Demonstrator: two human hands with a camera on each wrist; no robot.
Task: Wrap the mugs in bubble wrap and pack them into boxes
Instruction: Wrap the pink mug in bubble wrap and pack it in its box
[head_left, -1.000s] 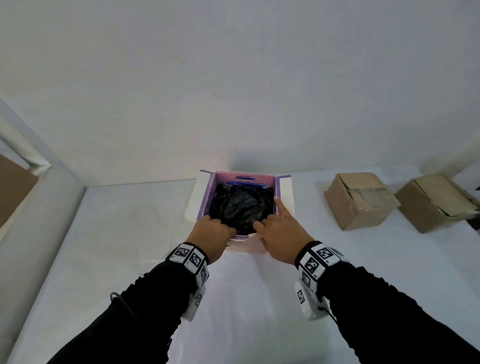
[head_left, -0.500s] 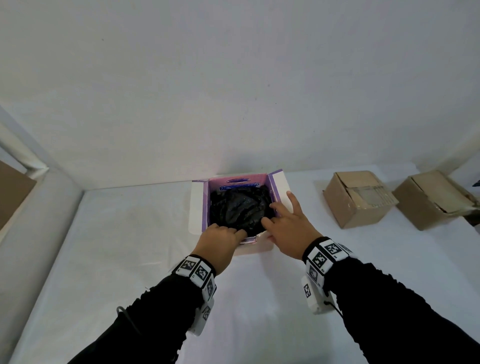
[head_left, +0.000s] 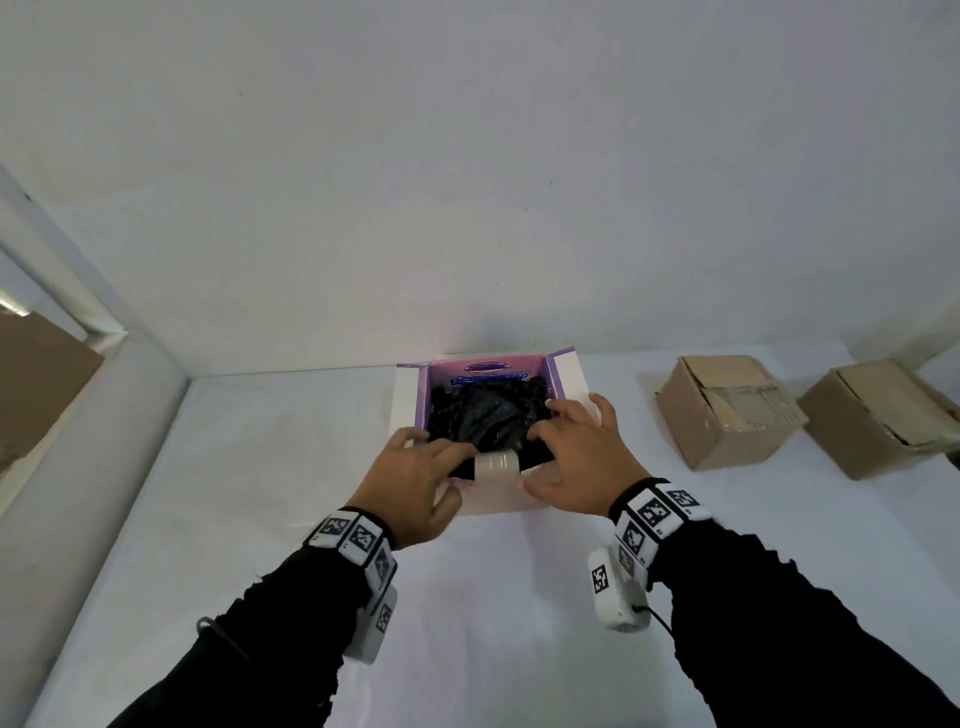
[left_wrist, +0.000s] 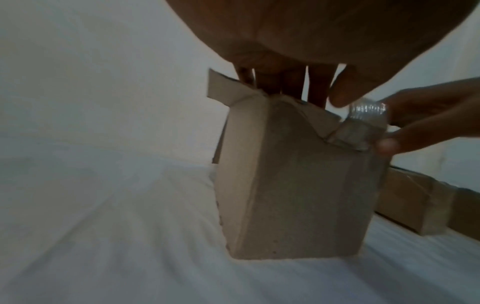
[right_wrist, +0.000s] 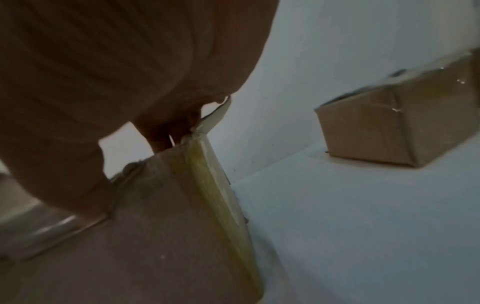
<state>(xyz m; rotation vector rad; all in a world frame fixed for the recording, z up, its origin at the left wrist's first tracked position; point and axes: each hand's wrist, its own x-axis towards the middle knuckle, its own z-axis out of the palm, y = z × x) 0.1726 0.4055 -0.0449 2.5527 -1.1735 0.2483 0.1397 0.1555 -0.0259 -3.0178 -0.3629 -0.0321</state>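
An open box (head_left: 566, 382) with a purple inside stands on the white table, close to the back wall. A dark bubble-wrapped bundle (head_left: 488, 415) fills it; no mug surface shows. My left hand (head_left: 436, 462) reaches over the near rim, fingers (left_wrist: 317, 86) straight down behind the near flap (head_left: 496, 461), thumb outside. My right hand (head_left: 566, 447) spreads over the bundle's right side. Its forefinger and thumb (left_wrist: 389, 144) pinch the taped end of that flap (left_wrist: 367, 111). In the right wrist view the box's brown side (right_wrist: 168, 216) sits under my palm.
Two closed, taped brown boxes (head_left: 727, 410) (head_left: 878, 415) lie to the right on the table (head_left: 260, 493). A grey ledge (head_left: 78, 441) borders the left side, with a brown board (head_left: 36, 374) beyond it. The wall rises just behind the open box.
Both hands have moved from the bundle's near edge to the box's near rim. The taped near flap now shows between them. The right fingers have spread wider.
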